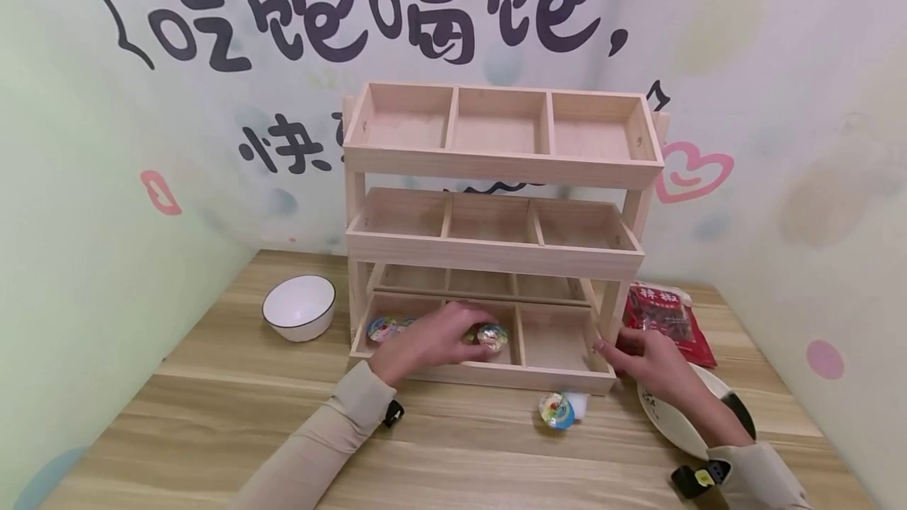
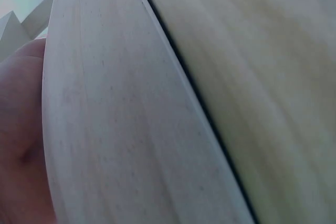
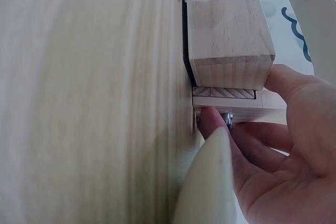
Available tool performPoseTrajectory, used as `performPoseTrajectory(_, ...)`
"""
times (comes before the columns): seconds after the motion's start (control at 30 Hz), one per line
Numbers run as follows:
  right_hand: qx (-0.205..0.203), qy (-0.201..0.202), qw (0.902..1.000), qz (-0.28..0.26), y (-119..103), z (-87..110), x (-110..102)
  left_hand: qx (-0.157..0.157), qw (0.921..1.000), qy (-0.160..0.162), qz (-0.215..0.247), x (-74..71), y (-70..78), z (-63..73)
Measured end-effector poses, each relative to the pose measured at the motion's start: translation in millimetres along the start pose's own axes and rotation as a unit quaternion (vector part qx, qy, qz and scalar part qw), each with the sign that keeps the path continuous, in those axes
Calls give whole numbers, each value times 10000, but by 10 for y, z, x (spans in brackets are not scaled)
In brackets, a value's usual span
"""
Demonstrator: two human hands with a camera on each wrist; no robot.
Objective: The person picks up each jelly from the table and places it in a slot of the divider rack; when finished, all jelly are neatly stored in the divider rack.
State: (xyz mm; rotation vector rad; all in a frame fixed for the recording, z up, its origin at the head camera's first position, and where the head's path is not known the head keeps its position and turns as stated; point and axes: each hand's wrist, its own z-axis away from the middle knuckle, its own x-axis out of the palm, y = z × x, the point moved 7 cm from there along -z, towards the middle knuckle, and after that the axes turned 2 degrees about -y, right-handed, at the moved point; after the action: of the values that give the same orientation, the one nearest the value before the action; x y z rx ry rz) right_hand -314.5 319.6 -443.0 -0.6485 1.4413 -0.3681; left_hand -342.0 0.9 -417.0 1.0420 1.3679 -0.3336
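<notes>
My left hand (image 1: 442, 337) reaches over the front board of the wooden rack's (image 1: 496, 258) lowest tier, into its middle compartment. Between thumb and fingers it pinches a small jelly cup (image 1: 492, 338) with a shiny lid. More jelly cups (image 1: 383, 328) lie in the left compartment, partly hidden by that hand. At the rack's lower right corner, my right hand (image 1: 655, 364) grips the wooden side. The right wrist view shows its fingers around the end piece (image 3: 231, 72), near a metal bolt (image 3: 227, 119). In the left wrist view the front board (image 2: 121, 103) hides most of the left hand (image 2: 21, 140).
Another jelly cup (image 1: 557, 411) lies on the table before the rack, beside something small and white. A white bowl (image 1: 299, 307) stands left of the rack. On the right are a plate (image 1: 673, 422), under the right forearm, and a red packet (image 1: 666, 317).
</notes>
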Motion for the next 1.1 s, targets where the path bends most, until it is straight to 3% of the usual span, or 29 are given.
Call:
performPoseTrajectory(0.8,-14,69,10000,52,-13,16,-10,-152,9992,-315,182,0,-58,55)
performPoseTrajectory(1.1,-10,35,10000,28,-27,17,-2,9,9996,-255,147,-19,-25,70)
